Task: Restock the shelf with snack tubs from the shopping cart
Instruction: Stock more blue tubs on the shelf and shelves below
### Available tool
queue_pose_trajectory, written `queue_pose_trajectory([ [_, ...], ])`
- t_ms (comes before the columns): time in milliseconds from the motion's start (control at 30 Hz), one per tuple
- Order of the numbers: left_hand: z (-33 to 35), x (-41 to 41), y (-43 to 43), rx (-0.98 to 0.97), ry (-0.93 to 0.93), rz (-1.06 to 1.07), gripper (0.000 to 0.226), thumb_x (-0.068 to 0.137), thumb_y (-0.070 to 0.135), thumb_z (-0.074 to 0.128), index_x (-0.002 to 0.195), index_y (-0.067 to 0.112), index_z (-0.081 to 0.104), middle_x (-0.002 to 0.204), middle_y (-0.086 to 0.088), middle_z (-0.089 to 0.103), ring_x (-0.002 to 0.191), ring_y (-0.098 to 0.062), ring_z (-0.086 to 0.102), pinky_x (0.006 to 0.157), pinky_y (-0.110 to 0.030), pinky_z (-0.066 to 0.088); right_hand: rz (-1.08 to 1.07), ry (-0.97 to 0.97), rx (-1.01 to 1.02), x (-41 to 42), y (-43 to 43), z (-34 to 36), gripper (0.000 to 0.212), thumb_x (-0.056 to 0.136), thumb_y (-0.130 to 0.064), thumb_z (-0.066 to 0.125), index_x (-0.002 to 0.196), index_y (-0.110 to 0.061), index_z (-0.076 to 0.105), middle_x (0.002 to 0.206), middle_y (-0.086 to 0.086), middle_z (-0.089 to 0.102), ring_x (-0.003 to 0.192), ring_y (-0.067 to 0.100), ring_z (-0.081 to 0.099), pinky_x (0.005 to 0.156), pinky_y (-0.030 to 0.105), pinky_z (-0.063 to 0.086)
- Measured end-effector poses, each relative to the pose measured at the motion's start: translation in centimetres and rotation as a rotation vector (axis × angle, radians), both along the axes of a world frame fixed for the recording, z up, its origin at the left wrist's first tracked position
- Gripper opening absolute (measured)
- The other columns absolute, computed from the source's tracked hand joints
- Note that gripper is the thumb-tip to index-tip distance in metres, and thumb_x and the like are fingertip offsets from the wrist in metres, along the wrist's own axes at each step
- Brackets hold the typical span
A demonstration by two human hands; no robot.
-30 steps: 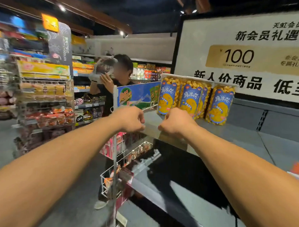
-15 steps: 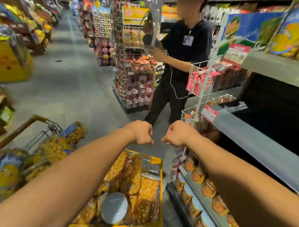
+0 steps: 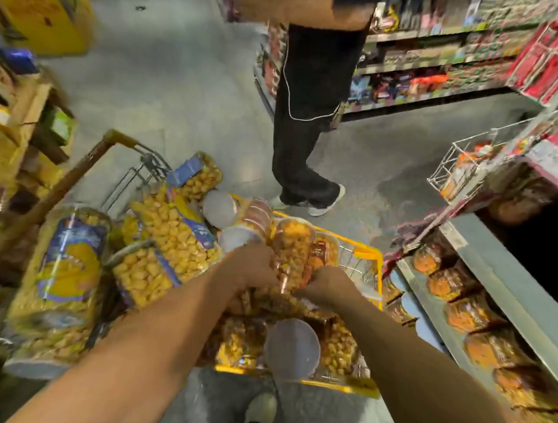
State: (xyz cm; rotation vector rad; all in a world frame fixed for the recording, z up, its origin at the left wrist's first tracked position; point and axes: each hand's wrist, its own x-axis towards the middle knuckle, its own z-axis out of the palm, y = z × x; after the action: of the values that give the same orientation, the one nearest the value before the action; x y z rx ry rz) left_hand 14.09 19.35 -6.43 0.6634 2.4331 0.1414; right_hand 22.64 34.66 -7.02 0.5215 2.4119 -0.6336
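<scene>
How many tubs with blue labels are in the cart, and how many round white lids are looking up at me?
Blue-label tubs: 4
Round white lids facing up: 3
Total: 7

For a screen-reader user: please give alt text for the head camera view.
Both hands, left hand and right hand, reach into a yellow cart piled with snack tubs; another person stands beyond it in the aisle.

Shop: stocked shelves [image 3: 437, 63]; shopping cart [image 3: 370, 252]
</scene>
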Motion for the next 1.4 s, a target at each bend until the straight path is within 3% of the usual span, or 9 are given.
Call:
queue_pose_trajectory([
  [200, 0.9, -4.1, -0.6, 0.147, 0.111, 0.092, 0.027, 0.074, 0.040, 0.059, 0.093, 0.024, 0.068, 0.088, 0.001, 0.065, 0.082, -0.020, 0.062, 0.070, -0.032, 0.053, -0.151, 0.074, -0.039, -4.9, -1.3, -0.3, 0.033, 0.082, -0.047, 0.068, 0.084, -0.014, 0.070, 0.088, 0.010, 0.070, 0.096, 0.031, 0.069, 0.074, 0.030, 0.050],
  [333, 3.9, -7.2, -2.6, 0.180, 0.308, 0.069, 0.019, 0.085, 0.037, 0.056, 0.095, 0.023, 0.065, 0.087, 0.005, 0.059, 0.084, -0.018, 0.058, 0.074, -0.030, 0.048, -0.159, 0.185, -0.121, -8.4, -3.9, 0.8, 0.046, 0.072, -0.059, 0.069, 0.082, -0.015, 0.070, 0.079, 0.007, 0.071, 0.077, 0.026, 0.067, 0.067, 0.037, 0.056],
  [467, 7.3, -10.3, -8.0, -0.244, 0.254, -0.090, 0.040, 0.079, 0.057, 0.061, 0.106, 0.027, 0.063, 0.111, 0.002, 0.065, 0.105, -0.024, 0.060, 0.097, -0.041, 0.046, -0.033, 0.281, -0.210, -10.6, -8.6, 3.0, 0.033, 0.082, -0.047, 0.073, 0.100, -0.021, 0.064, 0.086, -0.007, 0.061, 0.083, 0.015, 0.061, 0.061, 0.024, 0.045],
  [633, 9.4, -10.7, -12.2, -0.638, 0.208, -0.526, 0.087, 0.061, 0.060, 0.073, 0.138, 0.035, 0.042, 0.141, 0.004, 0.045, 0.133, -0.029, 0.039, 0.111, -0.067, 0.017, 0.080, 0.244, -0.083, -13.6, -13.0, 3.8, 0.037, 0.078, -0.046, 0.066, 0.101, -0.018, 0.075, 0.095, 0.005, 0.071, 0.101, 0.026, 0.066, 0.089, 0.035, 0.053],
  [733, 7.3, -10.2, -12.8, -0.456, 0.522, -0.663, 0.054, 0.084, 0.038, 0.062, 0.135, 0.030, 0.048, 0.134, 0.000, 0.050, 0.132, -0.027, 0.039, 0.114, -0.059, 0.019, 0.146, 0.278, 0.033, -15.7, -13.5, 4.9, 0.029, 0.087, -0.037, 0.060, 0.104, -0.018, 0.072, 0.108, 0.008, 0.071, 0.109, 0.030, 0.064, 0.095, 0.036, 0.050],
  [900, 4.8, -10.0, -13.2, -0.411, 0.520, -0.689, 0.076, 0.083, 0.033, 0.068, 0.150, 0.033, 0.031, 0.147, -0.007, 0.044, 0.140, -0.032, 0.032, 0.114, -0.060, 0.016, 0.209, 0.442, 0.147, -20.7, -12.2, 5.0, 0.019, 0.086, -0.021, 0.059, 0.104, -0.016, 0.059, 0.117, 0.012, 0.063, 0.111, 0.034, 0.059, 0.083, 0.034, 0.048],
  [1067, 5.3, -11.0, -13.8, -0.291, 0.544, -0.748, 0.071, 0.080, 0.035, 0.068, 0.144, 0.033, 0.037, 0.138, -0.008, 0.050, 0.125, -0.033, 0.045, 0.110, -0.061, 0.021, 0.562, 0.570, 0.414, -27.2, -13.9, 3.1, 0.049, 0.084, -0.025, 0.063, 0.131, -0.020, 0.049, 0.127, 0.006, 0.051, 0.118, 0.032, 0.048, 0.094, 0.041, 0.048],
  [1267, 6.9, -12.7, -15.5, -0.111, 0.637, -0.801, 0.071, 0.076, 0.041, 0.067, 0.141, 0.035, 0.038, 0.133, -0.005, 0.052, 0.118, -0.030, 0.048, 0.106, -0.053, 0.030, 0.941, 0.752, 0.581, -33.2, -17.9, -0.5, 0.032, 0.071, -0.023, 0.071, 0.102, -0.019, 0.073, 0.104, 0.007, 0.071, 0.099, 0.033, 0.067, 0.076, 0.043, 0.053],
  [1400, 6.5, -14.0, -16.5, -0.125, 0.606, -0.773, 0.079, 0.075, 0.041, 0.070, 0.145, 0.037, 0.033, 0.141, -0.005, 0.050, 0.127, -0.030, 0.044, 0.110, -0.054, 0.027, 1.079, 0.503, 0.604, -34.5, -20.2, -1.0, 0.048, 0.092, -0.029, 0.065, 0.138, -0.021, 0.054, 0.132, 0.013, 0.060, 0.124, 0.034, 0.056, 0.102, 0.057, 0.041],
])
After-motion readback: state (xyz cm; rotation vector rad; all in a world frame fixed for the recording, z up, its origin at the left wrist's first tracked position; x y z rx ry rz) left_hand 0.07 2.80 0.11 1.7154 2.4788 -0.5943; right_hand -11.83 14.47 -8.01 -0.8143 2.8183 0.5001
